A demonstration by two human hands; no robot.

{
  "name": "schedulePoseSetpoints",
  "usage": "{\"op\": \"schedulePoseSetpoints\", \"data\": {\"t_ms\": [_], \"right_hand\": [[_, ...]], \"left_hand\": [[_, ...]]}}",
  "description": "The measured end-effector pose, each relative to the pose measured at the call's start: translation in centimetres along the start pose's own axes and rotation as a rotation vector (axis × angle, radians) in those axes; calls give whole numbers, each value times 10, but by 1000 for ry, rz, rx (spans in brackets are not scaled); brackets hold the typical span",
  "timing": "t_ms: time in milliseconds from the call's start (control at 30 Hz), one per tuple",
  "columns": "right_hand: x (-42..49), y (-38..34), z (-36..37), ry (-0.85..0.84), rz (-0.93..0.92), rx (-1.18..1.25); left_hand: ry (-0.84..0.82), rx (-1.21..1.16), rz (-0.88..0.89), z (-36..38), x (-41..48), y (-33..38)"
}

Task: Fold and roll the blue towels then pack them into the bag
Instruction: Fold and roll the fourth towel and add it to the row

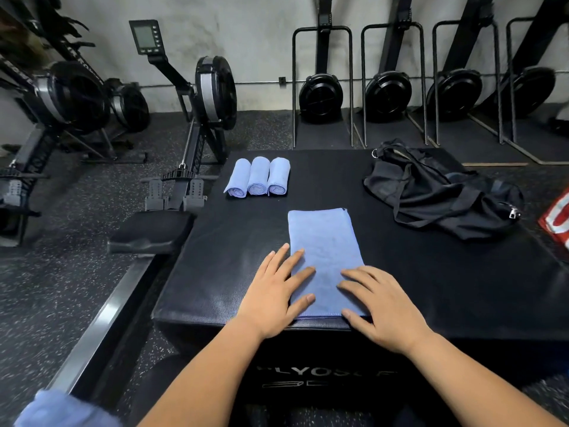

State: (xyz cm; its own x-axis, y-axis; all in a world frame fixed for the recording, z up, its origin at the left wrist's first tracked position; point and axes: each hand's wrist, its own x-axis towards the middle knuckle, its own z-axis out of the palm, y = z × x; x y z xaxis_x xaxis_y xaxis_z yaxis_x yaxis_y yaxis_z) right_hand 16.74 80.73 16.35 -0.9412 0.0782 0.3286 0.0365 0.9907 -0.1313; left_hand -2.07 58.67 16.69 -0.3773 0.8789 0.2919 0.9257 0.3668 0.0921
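A blue towel (323,241) lies folded into a long strip on the black padded box (431,288), its near end at the box's front edge. My left hand (274,297) rests flat on the strip's near left side, fingers spread. My right hand (378,300) lies flat on its near right corner. Neither hand grips anything. Three rolled blue towels (257,177) sit side by side at the box's far left. A black bag (440,192) lies crumpled at the far right of the box.
A rowing machine (197,118) stands left of the box, its seat (151,229) and rail close to the box's left edge. More blue cloth (61,411) shows at the bottom left. Upright rowers line the back wall. A red and white object (558,220) is at the right edge.
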Motion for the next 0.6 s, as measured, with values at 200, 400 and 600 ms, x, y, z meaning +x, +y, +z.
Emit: {"op": "schedulePoseSetpoints", "data": {"t_ms": [200,400,600], "right_hand": [[1,0,0,2,-31,36],[3,6,4,17,-3,121],[7,10,5,81,78,281]], "left_hand": [[86,-51,53,1,-3,1],[152,-119,152,-2,-6,4],[147,-172,148,-3,-7,7]]}}
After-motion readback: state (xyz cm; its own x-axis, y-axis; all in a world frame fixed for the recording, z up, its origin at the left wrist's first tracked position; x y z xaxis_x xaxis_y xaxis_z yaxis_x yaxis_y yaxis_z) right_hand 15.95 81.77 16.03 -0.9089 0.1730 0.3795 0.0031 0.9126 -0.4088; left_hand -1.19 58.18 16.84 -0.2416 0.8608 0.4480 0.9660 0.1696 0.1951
